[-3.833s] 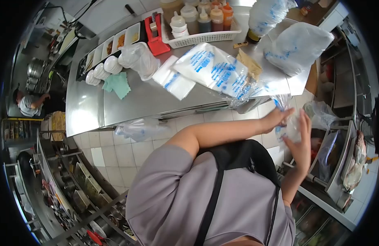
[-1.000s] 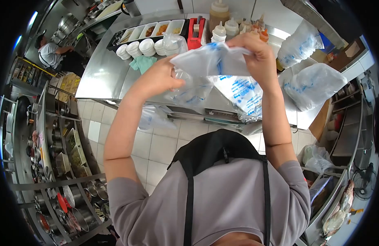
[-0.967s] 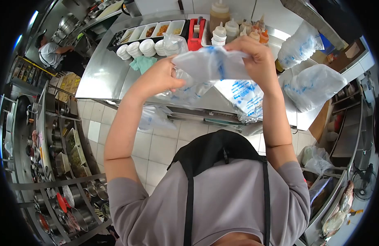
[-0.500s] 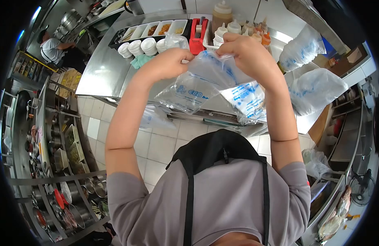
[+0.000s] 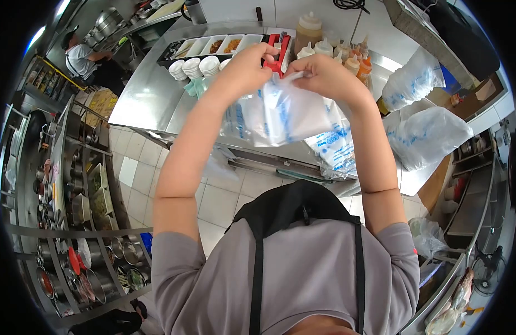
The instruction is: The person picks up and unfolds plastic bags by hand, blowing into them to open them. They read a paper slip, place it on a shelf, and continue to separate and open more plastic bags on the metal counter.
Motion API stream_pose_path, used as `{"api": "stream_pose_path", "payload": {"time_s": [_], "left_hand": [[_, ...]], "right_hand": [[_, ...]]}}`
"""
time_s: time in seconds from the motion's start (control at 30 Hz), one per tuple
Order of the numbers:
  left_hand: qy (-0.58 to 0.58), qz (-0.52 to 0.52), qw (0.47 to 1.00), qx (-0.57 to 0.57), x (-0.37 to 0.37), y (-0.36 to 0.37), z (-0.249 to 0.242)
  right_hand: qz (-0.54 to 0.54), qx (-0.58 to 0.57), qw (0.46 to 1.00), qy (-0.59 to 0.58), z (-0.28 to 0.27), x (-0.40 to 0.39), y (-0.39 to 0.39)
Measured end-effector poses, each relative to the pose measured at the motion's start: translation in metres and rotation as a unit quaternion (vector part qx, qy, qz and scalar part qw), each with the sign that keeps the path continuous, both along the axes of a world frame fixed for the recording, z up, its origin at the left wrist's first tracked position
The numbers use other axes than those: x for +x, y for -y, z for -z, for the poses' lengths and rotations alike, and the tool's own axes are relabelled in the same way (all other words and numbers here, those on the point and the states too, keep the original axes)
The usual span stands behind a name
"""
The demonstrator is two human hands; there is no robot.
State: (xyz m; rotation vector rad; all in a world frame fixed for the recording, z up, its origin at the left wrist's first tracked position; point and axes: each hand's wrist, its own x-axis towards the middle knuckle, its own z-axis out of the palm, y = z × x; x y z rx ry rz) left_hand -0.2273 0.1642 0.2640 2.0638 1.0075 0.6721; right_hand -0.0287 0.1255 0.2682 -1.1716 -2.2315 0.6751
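A clear plastic bag with blue print (image 5: 277,114) hangs from my right hand (image 5: 322,78), whose thumb and fingers are pinched on its gathered top edge. The top of the bag lies close against the front of a red tape dispenser (image 5: 276,66). At the left side of this dispenser is my left hand (image 5: 251,66), its fingers curled; what they grip is too small to make out. Below my right forearm, more flat blue-printed bags (image 5: 336,146) lie at the counter's front edge.
On the steel counter (image 5: 143,103) stand stacked white lidded cups (image 5: 192,68), a tray of condiments (image 5: 199,46) and squeeze bottles (image 5: 308,30). Two filled bags (image 5: 431,131) (image 5: 411,81) sit at the right. Another person (image 5: 82,60) stands at the far left by stacked pots.
Both hands have brought the bag to the red dispenser. The bag's top is now gathered, and its body hangs more upright. The view has shifted slightly.
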Motion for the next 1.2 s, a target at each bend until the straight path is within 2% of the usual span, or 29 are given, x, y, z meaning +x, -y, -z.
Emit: {"api": "stream_pose_path", "payload": {"time_s": [0.03,0.07,0.1,0.13,0.23,0.27,0.33,0.4,0.47,0.6,0.63,0.67,0.7,0.73,0.8,0.87,0.93,1.0,1.03,1.2], "left_hand": [[-0.011,-0.050,0.983,0.179,0.006,0.000,0.009],[-0.023,-0.100,0.931,0.351,0.012,0.005,0.008],[-0.048,-0.130,0.924,0.358,0.016,0.011,0.006],[-0.048,-0.133,0.922,0.360,0.021,0.019,0.005],[-0.027,-0.108,0.933,0.341,0.033,0.046,0.007],[-0.027,-0.111,0.933,0.342,0.034,0.050,0.013],[0.008,-0.098,0.931,0.351,0.038,0.053,0.025],[0.017,-0.116,0.929,0.350,0.044,0.052,0.028],[0.124,-0.147,0.932,0.306,0.051,0.045,0.031],[0.209,-0.153,0.925,0.279,0.065,0.044,0.035],[0.211,-0.117,0.928,0.285,0.070,0.047,0.039],[0.213,-0.081,0.929,0.291,0.073,0.052,0.042],[0.159,-0.105,0.926,0.326,0.076,0.057,0.043],[0.160,-0.106,0.926,0.327,0.075,0.060,0.046],[0.102,-0.196,0.893,0.393,0.067,0.061,0.056],[0.127,-0.224,0.888,0.382,0.061,0.059,0.071],[0.104,-0.178,0.935,0.289,0.056,0.065,0.075],[0.140,-0.186,0.924,0.302,0.066,0.068,0.068],[0.177,-0.196,0.911,0.317,0.071,0.069,0.063],[0.172,-0.164,0.906,0.350,0.083,0.069,0.062]], "right_hand": [[-0.002,0.002,1.000,0.000,0.002,0.000,0.000],[0.015,-0.063,0.994,-0.088,0.004,0.000,0.000],[0.033,-0.128,0.976,-0.174,0.007,0.000,0.000],[0.030,-0.127,0.976,-0.173,0.016,0.001,-0.003],[0.123,-0.138,0.926,-0.328,0.033,0.008,-0.004],[0.121,-0.138,0.927,-0.327,0.036,0.010,-0.002],[0.156,-0.124,0.863,-0.465,0.047,0.014,-0.001],[0.139,-0.129,0.867,-0.461,0.053,0.017,0.006],[0.087,-0.123,0.928,-0.341,0.058,0.016,0.014],[0.053,-0.185,0.928,-0.318,0.059,0.012,0.024],[0.048,-0.205,0.893,-0.398,0.060,0.009,0.027],[0.049,-0.205,0.893,-0.398,0.063,0.011,0.025],[0.044,-0.233,0.854,-0.463,0.069,0.014,0.020],[0.037,-0.259,0.811,-0.523,0.074,0.017,0.017],[0.058,-0.245,0.800,-0.544,0.076,0.021,0.018],[0.076,-0.244,0.782,-0.569,0.078,0.028,0.020],[0.073,-0.229,0.776,-0.583,0.083,0.025,0.019],[0.066,-0.177,0.870,-0.455,0.083,0.019,0.026],[0.037,-0.176,0.894,-0.411,0.080,0.016,0.031],[0.054,-0.094,0.922,-0.372,0.091,0.007,0.019]]}}
